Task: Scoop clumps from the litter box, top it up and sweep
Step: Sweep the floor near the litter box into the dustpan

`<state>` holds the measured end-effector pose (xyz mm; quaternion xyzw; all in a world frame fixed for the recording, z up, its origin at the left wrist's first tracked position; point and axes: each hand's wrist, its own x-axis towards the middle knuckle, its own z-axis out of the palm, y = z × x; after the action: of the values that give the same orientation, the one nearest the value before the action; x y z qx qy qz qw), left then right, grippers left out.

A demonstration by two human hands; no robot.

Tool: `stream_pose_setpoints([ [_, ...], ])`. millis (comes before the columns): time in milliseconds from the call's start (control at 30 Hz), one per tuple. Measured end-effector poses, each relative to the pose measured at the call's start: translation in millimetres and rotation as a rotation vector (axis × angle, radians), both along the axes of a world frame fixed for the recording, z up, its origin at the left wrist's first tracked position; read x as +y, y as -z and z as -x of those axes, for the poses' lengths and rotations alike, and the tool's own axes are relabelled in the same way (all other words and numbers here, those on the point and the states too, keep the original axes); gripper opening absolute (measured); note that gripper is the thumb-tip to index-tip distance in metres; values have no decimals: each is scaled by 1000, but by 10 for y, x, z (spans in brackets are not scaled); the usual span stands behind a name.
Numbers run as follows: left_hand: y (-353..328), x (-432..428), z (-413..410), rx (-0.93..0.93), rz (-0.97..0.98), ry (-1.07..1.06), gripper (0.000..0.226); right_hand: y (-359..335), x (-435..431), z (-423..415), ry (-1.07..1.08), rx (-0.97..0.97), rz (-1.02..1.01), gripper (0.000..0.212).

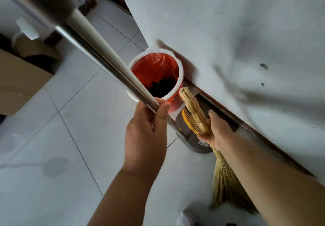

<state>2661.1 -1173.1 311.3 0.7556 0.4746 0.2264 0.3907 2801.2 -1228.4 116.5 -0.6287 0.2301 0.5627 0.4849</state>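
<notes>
Your two hands at the bin: the left hand on the dustpan's pole, the right hand on the broom.

From the left: a cardboard box (pixel 22 78) stands on the tiled floor (pixel 70 120); a long metal pole (pixel 98 57) slants down from the upper left to the grey dustpan (pixel 193 143), and your left hand (pixel 144 134) grips it near its lower end, thumb over, fingers curled behind. Behind that hand stands the white bin (pixel 182 67) with its orange liner (pixel 154 65) and dark waste inside, against the wall (pixel 228 23). The dustpan sits on the floor just beside the bin, its yellow comb (pixel 189 120) showing. Your right hand (pixel 218 130) closes round the straw broom (pixel 193 108), whose bristles (pixel 226 187) hang beneath your forearm.
</notes>
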Motion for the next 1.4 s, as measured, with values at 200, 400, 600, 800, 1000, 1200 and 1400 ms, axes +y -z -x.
stream_pose_setpoints([
  [200, -330, 76, 52, 59, 479, -271, 15, -999, -658, 270, -16, 183, 119, 21],
  [400, -813, -184, 342, 25, 630, -435, 19, -1871, -1394, 495, 26, 180, 166, 11],
  [600, -1224, -431, 914, -22, 640, -592, 23, -2430, -1741, 678, -98, 304, 28, 25],
  [800, -1492, -549, 1854, -56, 670, -741, 26, -2991, -1605, 1269, -264, 378, 3, 28],
  [1000, -1656, -499, 3106, -147, 735, -881, 21, -3205, -1260, 2269, -548, 280, 69, 25],
  [1200, -1762, -333, 4681, -252, 747, -1036, 17, -3193, -845, 3580, -936, 124, 156, 29],
  [1400, -1904, -194, 6301, -296, 730, -1149, 16, -3326, -111, 5083, -1121, -13, 113, 22],
])
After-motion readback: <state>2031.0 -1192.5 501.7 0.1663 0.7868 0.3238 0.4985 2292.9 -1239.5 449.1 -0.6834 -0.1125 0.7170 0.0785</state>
